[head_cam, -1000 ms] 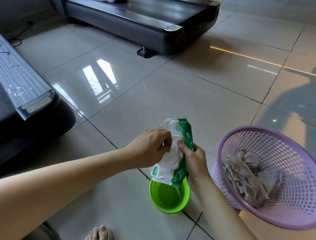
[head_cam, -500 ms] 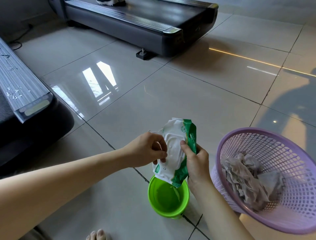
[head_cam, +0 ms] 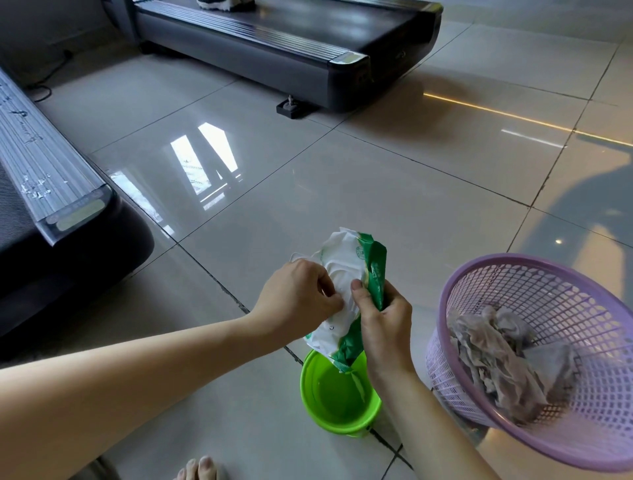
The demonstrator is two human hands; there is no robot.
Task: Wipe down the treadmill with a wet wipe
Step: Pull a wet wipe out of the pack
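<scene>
The right hand [head_cam: 383, 318] grips a green-and-white wet wipe pack [head_cam: 349, 298] around its green side, thumb laid on the white face, holding it upright so that its opening faces the person; the left hand [head_cam: 298, 298] pinches at the pack's white front with curled fingertips, apparently to draw out a wipe, though whether a sheet is already caught between the fingers cannot be told from this angle. The pack is held directly above a small green basin [head_cam: 339, 407] standing on the tiled floor [head_cam: 394, 205], a placement that would catch drips. Just right of the basin, toward the right edge of the floor in view, a purple mesh basket [head_cam: 548, 342] leans tilted and holds crumpled greyish used cloths or wipes [head_cam: 496, 356], presumably kept near for discards. The treadmill [head_cam: 44, 205] to be wiped lies at the left edge, its side rail flecked with white specks and not yet touched; a second treadmill [head_cam: 274, 37] sits at the far edge with a shoe [head_cam: 226, 4] on its belt. Count: two hands, one pack, one basin, one basket, two treadmills, one bare foot [head_cam: 198, 469] at the near edge.
</scene>
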